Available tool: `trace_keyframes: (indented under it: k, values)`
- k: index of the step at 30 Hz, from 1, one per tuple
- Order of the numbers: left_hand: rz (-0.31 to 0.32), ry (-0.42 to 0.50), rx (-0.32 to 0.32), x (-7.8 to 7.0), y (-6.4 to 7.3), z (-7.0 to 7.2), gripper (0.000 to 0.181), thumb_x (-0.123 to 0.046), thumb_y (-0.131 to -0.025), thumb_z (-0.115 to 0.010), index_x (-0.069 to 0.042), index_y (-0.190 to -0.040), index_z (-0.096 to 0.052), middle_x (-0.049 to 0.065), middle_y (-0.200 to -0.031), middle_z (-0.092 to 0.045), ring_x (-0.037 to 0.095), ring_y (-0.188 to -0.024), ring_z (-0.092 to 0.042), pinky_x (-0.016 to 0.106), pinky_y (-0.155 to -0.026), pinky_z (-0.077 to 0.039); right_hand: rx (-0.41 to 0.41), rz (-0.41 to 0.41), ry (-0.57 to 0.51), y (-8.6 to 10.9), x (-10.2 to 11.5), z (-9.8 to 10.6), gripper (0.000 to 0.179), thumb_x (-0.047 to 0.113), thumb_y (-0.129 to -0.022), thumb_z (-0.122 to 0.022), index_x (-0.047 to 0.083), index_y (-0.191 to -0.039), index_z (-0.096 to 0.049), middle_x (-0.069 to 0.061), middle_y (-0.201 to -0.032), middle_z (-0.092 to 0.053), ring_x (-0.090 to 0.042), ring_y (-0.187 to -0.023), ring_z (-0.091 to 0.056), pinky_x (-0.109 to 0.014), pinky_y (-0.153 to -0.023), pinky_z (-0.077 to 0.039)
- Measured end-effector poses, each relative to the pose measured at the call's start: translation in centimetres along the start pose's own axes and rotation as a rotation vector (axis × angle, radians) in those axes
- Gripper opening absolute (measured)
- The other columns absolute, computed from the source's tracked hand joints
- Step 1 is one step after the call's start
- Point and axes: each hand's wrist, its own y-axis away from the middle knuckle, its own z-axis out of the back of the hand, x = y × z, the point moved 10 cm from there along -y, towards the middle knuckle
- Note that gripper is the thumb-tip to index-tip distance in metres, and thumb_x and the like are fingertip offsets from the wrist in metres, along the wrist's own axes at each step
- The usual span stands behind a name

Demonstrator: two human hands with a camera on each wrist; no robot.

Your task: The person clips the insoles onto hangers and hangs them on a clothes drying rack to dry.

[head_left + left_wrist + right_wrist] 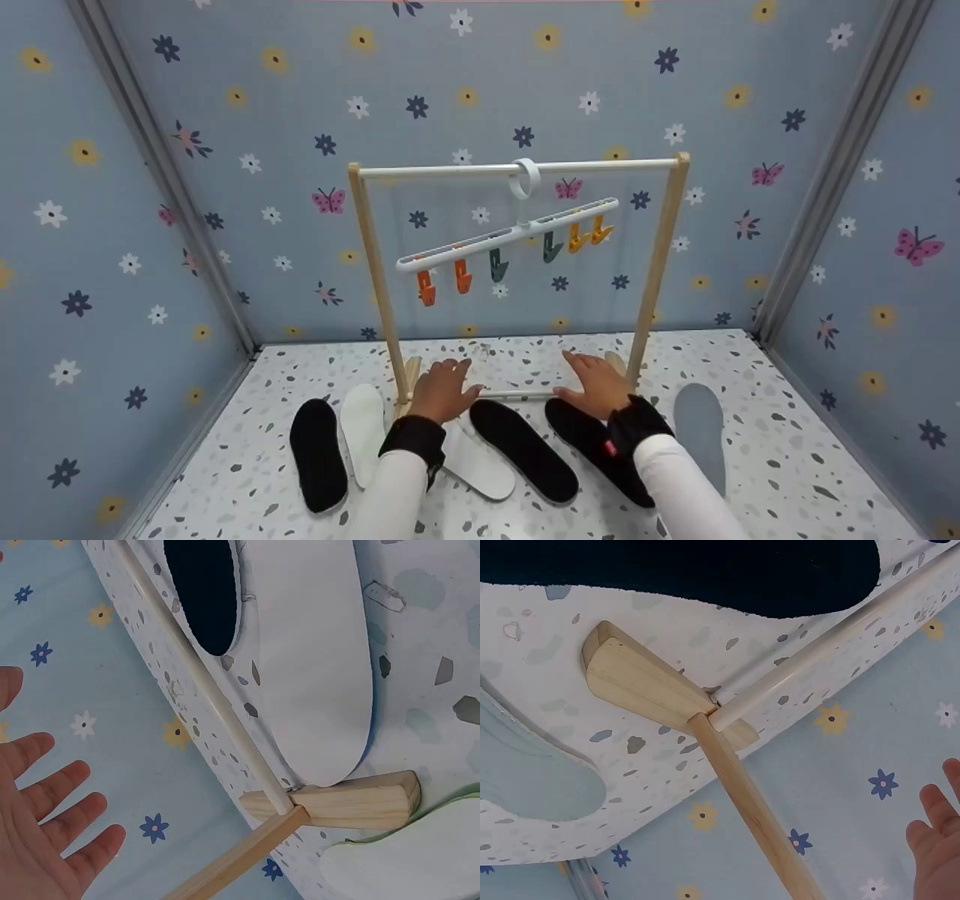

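Observation:
My left hand [444, 390] hovers with spread fingers above the inner white insole [480, 469], near the left foot of a wooden rack. Above the right black insole [592, 439], my right hand [598, 386] has its fingers extended, and nothing is in either palm. Between the forearms lies the middle black insole [525, 451]. A left black insole [319, 456] and an outer white insole [363, 431] lie to the left, a grey insole [699, 427] to the right. From the rack's top bar [450, 171] hangs a white clip hanger [480, 244], tilted, its clips bare.
The rack's wooden posts [656, 277] stand on feet, the left foot [360, 799] and right foot [641, 679], joined by a low bar [217, 701]. Orange clips [463, 277], dark green clips [499, 266] and yellow clips [576, 238] hang in pairs. Flowered panels [480, 90] enclose the speckled tabletop [247, 450].

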Motion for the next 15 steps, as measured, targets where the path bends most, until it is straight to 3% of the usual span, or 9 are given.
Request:
trace_keyframes:
  k: [6, 15]
  values:
    - [0.026, -0.027, 0.012, 1.2, 0.4, 0.1, 0.047, -0.033, -0.092, -0.059, -0.003, -0.128, -0.054, 0.020, -0.120, -0.057, 0.037, -0.109, -0.054, 0.048, -0.085, -0.047, -0.004, 0.035, -0.068, 0.1, 0.4, 0.3, 0.063, 0.034, -0.092, -0.060, -0.002, -0.140, -0.040, -0.024, -0.137, -0.046, -0.042, -0.127, -0.040, -0.054, -0.106, -0.028]
    - [0.072, -0.043, -0.014, 2.3, 0.8, 0.6, 0.039, -0.026, -0.089, -0.064, 0.001, -0.117, -0.060, 0.020, -0.098, -0.062, 0.035, -0.088, -0.060, 0.047, -0.071, -0.050, 0.019, -0.013, -0.271, -0.1, 0.5, 0.5, 0.059, 0.035, -0.094, -0.055, -0.001, -0.139, -0.042, -0.022, -0.140, -0.044, -0.039, -0.130, -0.039, -0.051, -0.106, -0.029]
